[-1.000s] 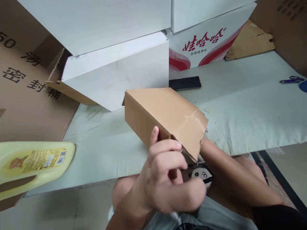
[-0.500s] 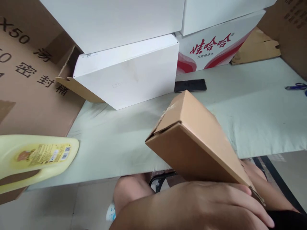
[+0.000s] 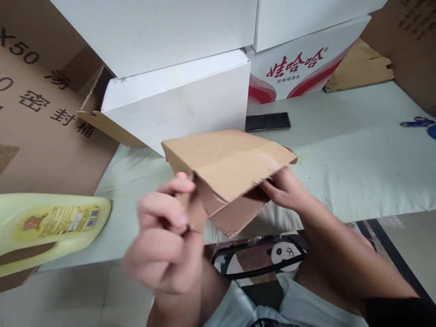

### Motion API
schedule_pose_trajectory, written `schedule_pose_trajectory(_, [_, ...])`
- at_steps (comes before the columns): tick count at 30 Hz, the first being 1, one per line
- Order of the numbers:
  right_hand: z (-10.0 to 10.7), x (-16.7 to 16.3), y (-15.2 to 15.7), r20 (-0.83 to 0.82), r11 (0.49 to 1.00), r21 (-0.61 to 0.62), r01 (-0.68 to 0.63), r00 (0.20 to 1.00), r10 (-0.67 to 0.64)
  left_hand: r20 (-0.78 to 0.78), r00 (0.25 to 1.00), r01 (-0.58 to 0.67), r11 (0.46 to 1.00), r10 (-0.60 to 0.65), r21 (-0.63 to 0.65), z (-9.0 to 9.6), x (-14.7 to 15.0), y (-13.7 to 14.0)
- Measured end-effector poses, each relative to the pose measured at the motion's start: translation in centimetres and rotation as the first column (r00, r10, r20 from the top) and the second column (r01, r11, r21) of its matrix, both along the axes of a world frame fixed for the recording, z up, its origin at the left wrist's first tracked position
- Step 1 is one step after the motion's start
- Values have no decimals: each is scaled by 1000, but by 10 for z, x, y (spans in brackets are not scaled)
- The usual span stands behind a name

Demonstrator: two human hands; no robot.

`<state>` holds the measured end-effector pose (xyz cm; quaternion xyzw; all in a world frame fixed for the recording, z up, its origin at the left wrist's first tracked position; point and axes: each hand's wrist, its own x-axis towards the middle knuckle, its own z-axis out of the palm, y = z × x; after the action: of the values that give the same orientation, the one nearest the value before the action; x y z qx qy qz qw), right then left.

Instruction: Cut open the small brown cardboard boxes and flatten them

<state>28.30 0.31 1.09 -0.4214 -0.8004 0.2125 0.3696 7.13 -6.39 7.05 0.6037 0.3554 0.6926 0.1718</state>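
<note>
A small brown cardboard box is held up over the green-covered table, tilted, with its open end toward me. My left hand, a little blurred, is closed with curled fingers at the box's left side, on a side flap. At the right of the opening is my right hand, gripping the box edge; some of its fingertips are hidden inside. A lower flap hangs beneath the opening.
White boxes stand at the back, one printed in red. A black phone lies before them. A yellow bottle is at the left, purple-handled scissors at the right. Large cartons flank the table.
The box has turned so its open end faces me. My left hand has moved from the box's near side to its left flap. My right hand has come into view at the opening.
</note>
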Motion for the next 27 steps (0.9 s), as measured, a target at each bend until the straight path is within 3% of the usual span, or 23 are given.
schedule_pose_trajectory(3, [3,4,-2,-109,984,138,114,989,-99,258,963,-93,995,82,32,8,-18,16])
schedule_pose_trajectory(5, [4,7,-2,-178,933,225,279,954,-242,397,916,-44,998,56,-40,13,-29,22])
schedule_pose_trajectory(7, [2,10,0,-234,901,225,370,919,-318,469,882,-8,998,36,-61,16,-37,26])
schedule_pose_trajectory(9, [-4,13,3,-287,929,141,341,912,-291,512,858,-11,998,44,-67,17,-43,28])
schedule_pose_trajectory(12, [-12,15,7,-379,985,11,169,913,-153,545,837,-15,997,58,-81,15,-49,29])
schedule_pose_trajectory(17, [-1,20,1,-430,993,96,64,903,-17,607,791,39,984,78,-176,16,-60,29])
schedule_pose_trajectory(23, [23,29,-11,-384,992,110,69,923,-22,516,839,55,915,176,-400,11,-59,33])
schedule_pose_trajectory(27, [28,28,-13,-225,986,151,69,974,-34,191,963,-127,947,188,-294,2,-58,33])
